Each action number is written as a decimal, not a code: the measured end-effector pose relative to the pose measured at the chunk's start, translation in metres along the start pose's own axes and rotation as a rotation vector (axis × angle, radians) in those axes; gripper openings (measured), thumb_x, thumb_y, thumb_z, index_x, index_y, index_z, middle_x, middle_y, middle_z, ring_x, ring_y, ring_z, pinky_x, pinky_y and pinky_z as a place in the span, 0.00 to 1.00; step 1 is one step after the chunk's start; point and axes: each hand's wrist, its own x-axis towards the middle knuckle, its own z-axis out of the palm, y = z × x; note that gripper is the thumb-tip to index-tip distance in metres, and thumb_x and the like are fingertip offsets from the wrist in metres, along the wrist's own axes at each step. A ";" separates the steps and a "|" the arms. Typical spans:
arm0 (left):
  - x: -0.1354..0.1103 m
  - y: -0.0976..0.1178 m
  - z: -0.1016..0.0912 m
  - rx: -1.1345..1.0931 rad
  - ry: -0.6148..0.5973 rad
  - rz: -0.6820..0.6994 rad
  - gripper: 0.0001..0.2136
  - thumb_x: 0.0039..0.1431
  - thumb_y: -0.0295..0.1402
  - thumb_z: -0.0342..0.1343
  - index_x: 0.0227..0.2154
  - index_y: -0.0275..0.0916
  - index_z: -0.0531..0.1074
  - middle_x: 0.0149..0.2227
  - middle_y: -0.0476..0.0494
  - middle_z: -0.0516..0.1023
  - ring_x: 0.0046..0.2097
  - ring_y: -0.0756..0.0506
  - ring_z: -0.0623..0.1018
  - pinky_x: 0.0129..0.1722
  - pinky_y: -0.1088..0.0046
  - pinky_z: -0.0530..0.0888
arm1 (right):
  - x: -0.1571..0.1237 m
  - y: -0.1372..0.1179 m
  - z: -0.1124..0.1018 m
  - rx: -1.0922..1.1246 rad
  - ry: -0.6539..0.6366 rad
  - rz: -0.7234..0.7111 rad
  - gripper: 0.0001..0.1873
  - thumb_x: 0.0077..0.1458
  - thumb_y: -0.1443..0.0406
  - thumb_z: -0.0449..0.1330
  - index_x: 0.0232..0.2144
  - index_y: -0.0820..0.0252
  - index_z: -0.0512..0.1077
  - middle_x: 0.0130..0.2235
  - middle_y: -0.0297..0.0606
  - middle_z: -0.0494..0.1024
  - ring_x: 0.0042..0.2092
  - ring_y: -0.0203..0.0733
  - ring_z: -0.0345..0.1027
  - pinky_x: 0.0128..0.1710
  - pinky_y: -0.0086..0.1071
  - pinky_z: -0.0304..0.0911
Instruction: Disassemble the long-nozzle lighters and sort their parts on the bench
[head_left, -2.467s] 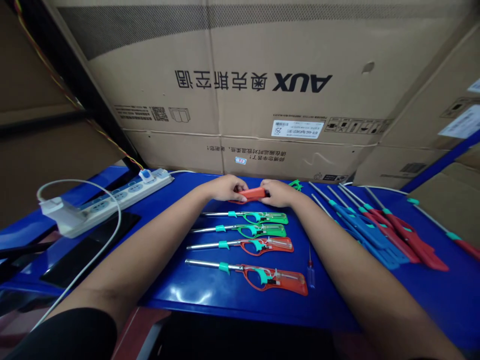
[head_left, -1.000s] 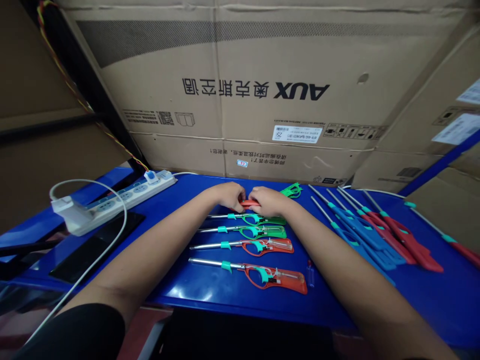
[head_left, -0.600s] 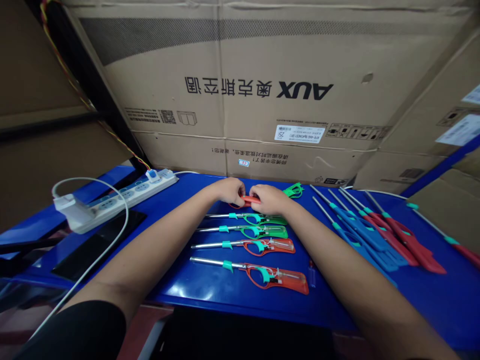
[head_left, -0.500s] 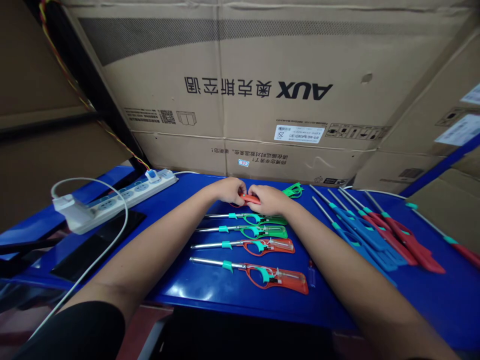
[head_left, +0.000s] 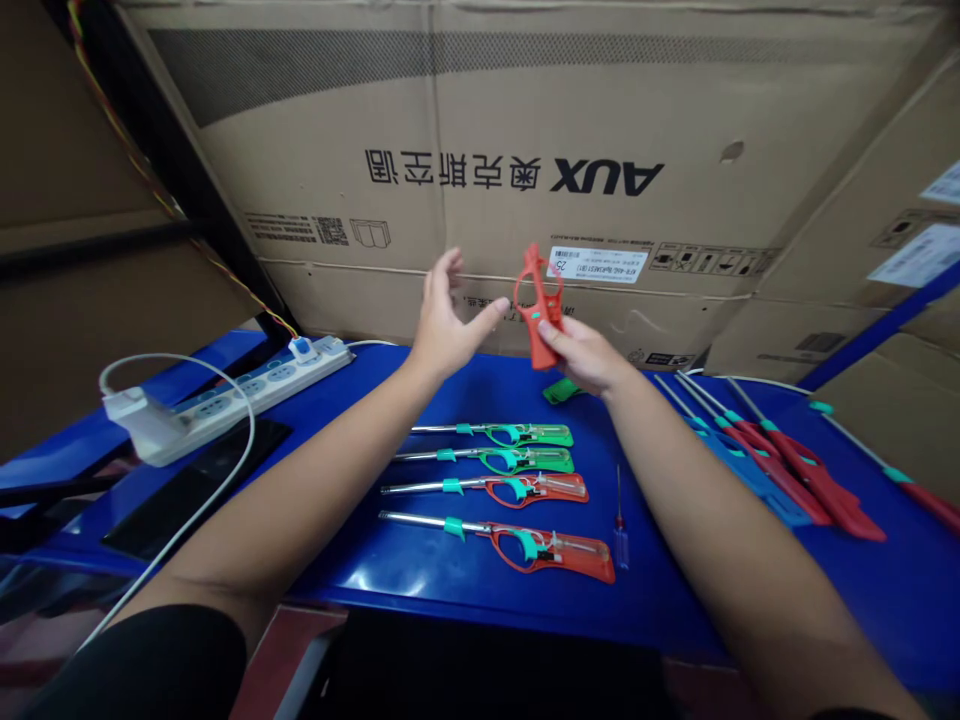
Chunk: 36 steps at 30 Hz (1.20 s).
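Observation:
My right hand [head_left: 585, 355] is raised above the blue table [head_left: 420, 580] and grips a red plastic lighter handle shell [head_left: 537, 305] that stands upright. My left hand [head_left: 444, 318] is lifted beside it, fingers spread, holding nothing, its thumb close to the shell. Below my hands lies a row of long-nosed lighters: two green ones [head_left: 517, 434] [head_left: 525, 460] and two red ones [head_left: 525, 489] [head_left: 555, 550]. A green handle part [head_left: 561, 391] rests on the table under my right hand.
A pile of blue and red long lighters [head_left: 772, 465] lies at the right. A small screwdriver [head_left: 619, 525] sits by the row. A white power strip [head_left: 225, 395] with cable and a black slab [head_left: 187, 480] are at the left. Big cardboard boxes [head_left: 525, 170] stand behind.
Both hands rose from the table; before they held the red shell together low down. Now only my right hand holds it, upright, and my left hand has let go and spread its fingers.

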 end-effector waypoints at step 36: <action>0.004 -0.078 -0.010 0.749 -1.013 0.048 0.30 0.61 0.52 0.50 0.57 0.33 0.69 0.51 0.28 0.73 0.52 0.33 0.72 0.53 0.60 0.67 | -0.026 0.064 -0.065 -0.729 -0.399 0.026 0.33 0.50 0.66 0.65 0.60 0.59 0.69 0.63 0.47 0.69 0.61 0.51 0.65 0.59 0.39 0.59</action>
